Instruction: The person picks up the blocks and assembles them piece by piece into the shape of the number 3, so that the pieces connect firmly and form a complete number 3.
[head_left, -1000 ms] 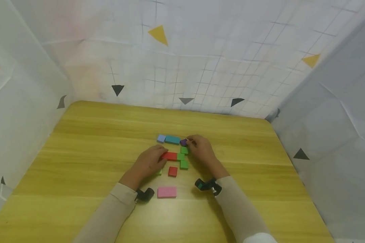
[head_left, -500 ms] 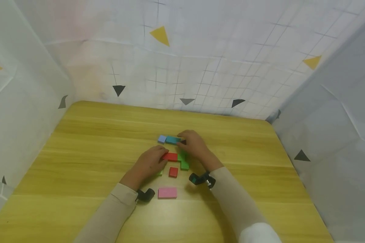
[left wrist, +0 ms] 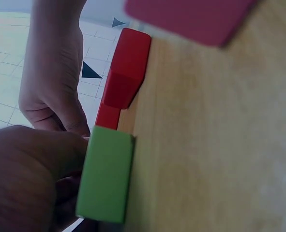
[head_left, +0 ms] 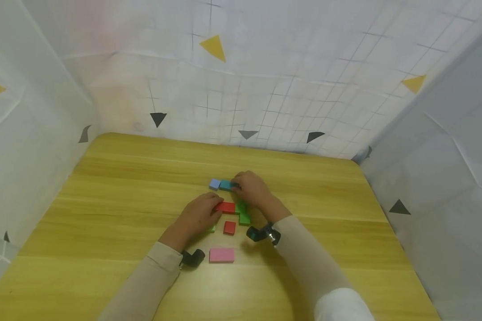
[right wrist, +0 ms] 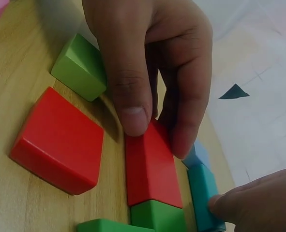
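My left hand pinches the left end of a long red block lying on the table, thumb on its near side and fingers beyond. At the far row, my right hand grips the right end of a teal block; its thumb meets the block's side in the right wrist view. A light blue block adjoins the teal one's left end. A dark patch shows between the right fingers, and the purple block is hidden there. Green blocks adjoin the red block's right end, partly covered by the right hand.
A smaller red block lies in front of the long one. Beneath the left hand a light green block peeks out. Nearer the person is a pink block. Pale sheets enclose the wooden table.
My right hand has moved slightly left, from the purple block beside the row onto the teal block's right end. It now covers the upper green block. The left hand has stayed put.
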A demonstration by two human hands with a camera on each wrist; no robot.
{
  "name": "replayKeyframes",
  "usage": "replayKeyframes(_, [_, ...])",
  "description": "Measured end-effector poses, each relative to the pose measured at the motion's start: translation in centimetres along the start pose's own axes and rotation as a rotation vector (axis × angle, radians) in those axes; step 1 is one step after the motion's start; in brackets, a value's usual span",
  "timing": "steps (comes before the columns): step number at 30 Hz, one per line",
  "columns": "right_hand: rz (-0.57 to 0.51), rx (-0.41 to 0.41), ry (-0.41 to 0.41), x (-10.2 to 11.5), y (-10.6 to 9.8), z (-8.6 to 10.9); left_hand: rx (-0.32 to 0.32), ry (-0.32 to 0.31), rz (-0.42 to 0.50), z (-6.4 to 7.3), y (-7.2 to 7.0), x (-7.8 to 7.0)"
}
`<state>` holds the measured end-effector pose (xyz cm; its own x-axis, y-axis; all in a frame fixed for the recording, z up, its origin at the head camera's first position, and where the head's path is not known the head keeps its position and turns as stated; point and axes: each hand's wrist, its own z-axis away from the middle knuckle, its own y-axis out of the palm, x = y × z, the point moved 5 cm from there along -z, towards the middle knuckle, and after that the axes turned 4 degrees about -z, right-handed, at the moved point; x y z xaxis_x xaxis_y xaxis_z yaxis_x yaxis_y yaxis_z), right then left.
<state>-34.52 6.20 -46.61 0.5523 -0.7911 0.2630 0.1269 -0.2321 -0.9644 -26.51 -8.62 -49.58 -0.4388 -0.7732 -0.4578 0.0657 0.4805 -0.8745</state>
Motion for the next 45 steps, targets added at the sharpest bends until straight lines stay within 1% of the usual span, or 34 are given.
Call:
replayKeyframes(7, [0.006, 0.013, -0.022, 0.2, 0.2, -0.2, 0.031, -0.032, 0.011, 0.0, 0.1, 0.0])
replayKeyframes(13, [0.006, 0.001, -0.041, 0.2, 0.2, -0.2, 0.034, -0.04, 0.004, 0.0, 0.1, 0.0])
replayKeyframes(21, [0.002, 0.006, -0.048, 0.5, 0.0, -0.2, 0.034, -0.038, 0.0, 0.0, 0.1, -0.1])
replayKeyframes(28, [-0.001, 0.016, -0.043, 0.5, 0.1, -0.4, 0.036, -0.048, 0.003, 0.1, 0.1, -0.2])
replayKeyframes(39, [-0.024, 0.065, 0.007, 0.4, 0.3, -1.2, 0.023, -0.032, 0.012, 0.1, 0.2, -0.3])
replayKeyframes(45, [-0.045, 0.066, -0.014, 0.3, 0.1, -1.6, 0.024, -0.032, 0.0, 0.1, 0.1, -0.3])
